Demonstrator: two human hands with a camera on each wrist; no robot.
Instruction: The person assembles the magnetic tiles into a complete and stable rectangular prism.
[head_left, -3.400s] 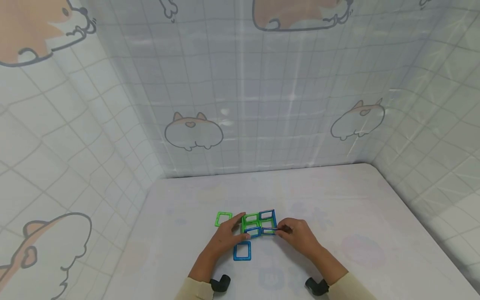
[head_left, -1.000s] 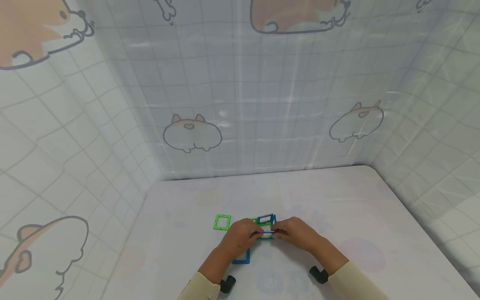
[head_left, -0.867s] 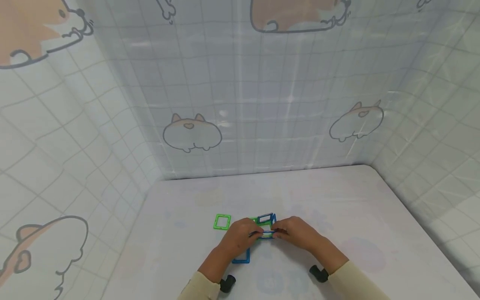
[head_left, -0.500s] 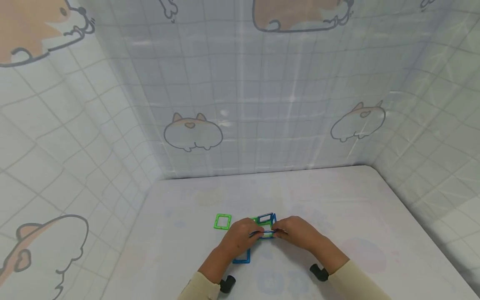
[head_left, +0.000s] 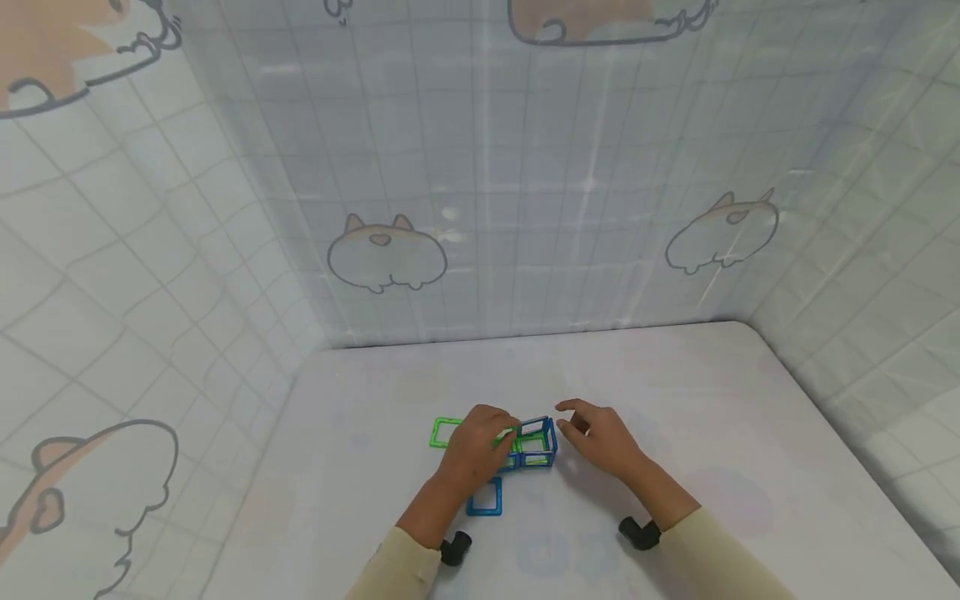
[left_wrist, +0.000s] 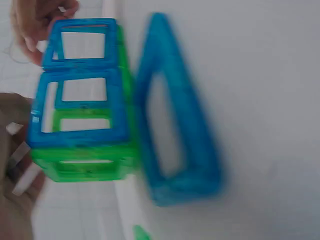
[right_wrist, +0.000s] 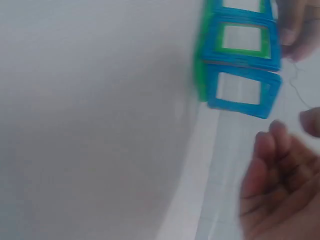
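Observation:
Magnetic tiles, green and blue square frames, form a low box (head_left: pixel 536 444) on the white table; its top is uncovered. Blue tiles stand along the near side, at the right end and at the right part of the far side. My left hand (head_left: pixel 474 446) hovers over the box's left half and hides much of it; its fingers are spread around a gap, and any contact is unclear. Just right of the box, my right hand (head_left: pixel 603 437) is apart from it, thumb and fingers separated, holding nothing. The right wrist view shows that hand's empty fingers (right_wrist: pixel 275 165).
A loose blue square tile (head_left: pixel 484 497) lies flat just in front of the box. A green square tile (head_left: pixel 444 432) lies to its left, partly behind my left hand. A white table (head_left: pixel 675 383) meets patterned sheets (head_left: pixel 510 192) at the back and sides.
Both hands were pinching the blue tile at the near right side; it now stands in the box wall. My right hand has let go and drawn back right; my left has shifted left and farther away.

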